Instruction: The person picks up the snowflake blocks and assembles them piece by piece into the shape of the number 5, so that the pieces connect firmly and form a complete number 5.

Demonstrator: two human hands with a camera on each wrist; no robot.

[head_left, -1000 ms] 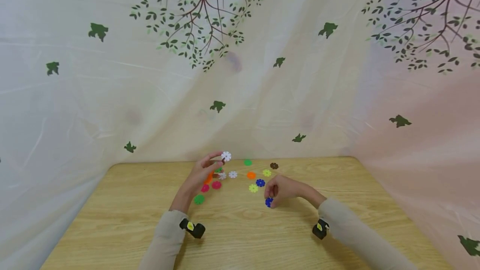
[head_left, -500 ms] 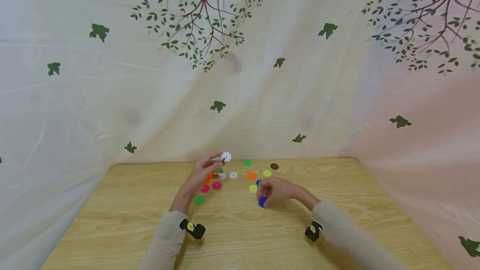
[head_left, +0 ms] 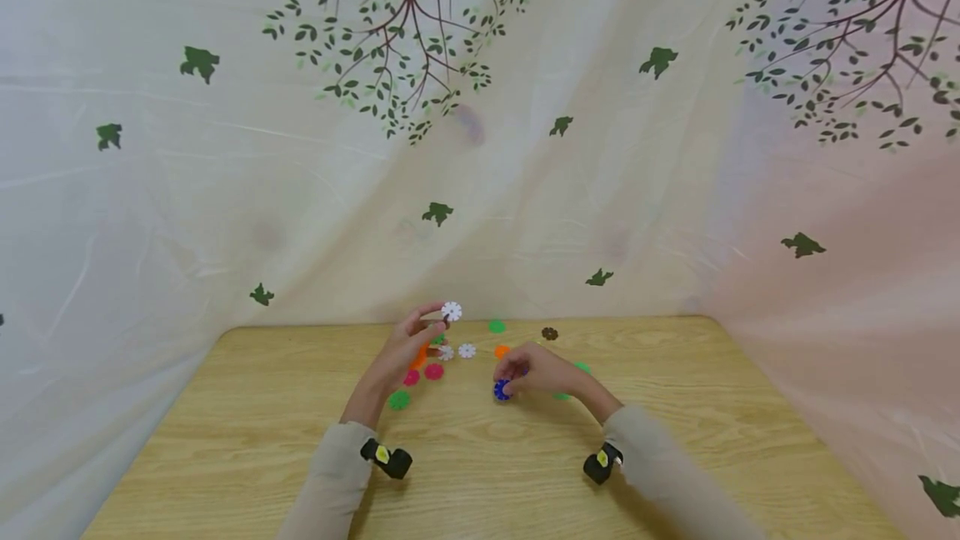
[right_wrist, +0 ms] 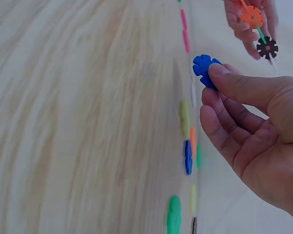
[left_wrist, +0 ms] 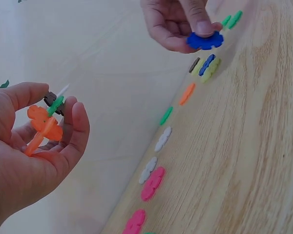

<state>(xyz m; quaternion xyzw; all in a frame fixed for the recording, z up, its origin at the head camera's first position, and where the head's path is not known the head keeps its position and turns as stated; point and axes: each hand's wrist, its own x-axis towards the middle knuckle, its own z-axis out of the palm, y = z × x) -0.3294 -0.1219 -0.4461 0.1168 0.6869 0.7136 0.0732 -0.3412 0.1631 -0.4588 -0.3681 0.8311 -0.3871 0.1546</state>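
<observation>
My left hand (head_left: 390,361) holds a joined chain of notched plastic discs above the table. In the left wrist view the chain has orange discs (left_wrist: 51,129) near the palm, then a green disc (left_wrist: 55,106) and a dark one between thumb and fingers. A white disc (head_left: 452,312) forms its far end. The right hand (head_left: 547,373) pinches a blue notched disc (right_wrist: 203,69) between thumb and fingers, its other fingers curled below. That blue disc is raised over the tabletop, to the right of the chain and apart from it.
Loose discs lie on the wooden table (head_left: 465,473): pink (head_left: 434,372), white (head_left: 467,351), green (head_left: 399,400), orange (head_left: 502,352) and brown (head_left: 550,333). Another blue disc (right_wrist: 188,157) and yellow-green ones lie below the right hand. A patterned curtain (head_left: 510,232) hangs behind.
My right hand has moved left and slightly up in the head view with the blue disc, toward the left hand. The left hand with its chain has stayed nearly still.
</observation>
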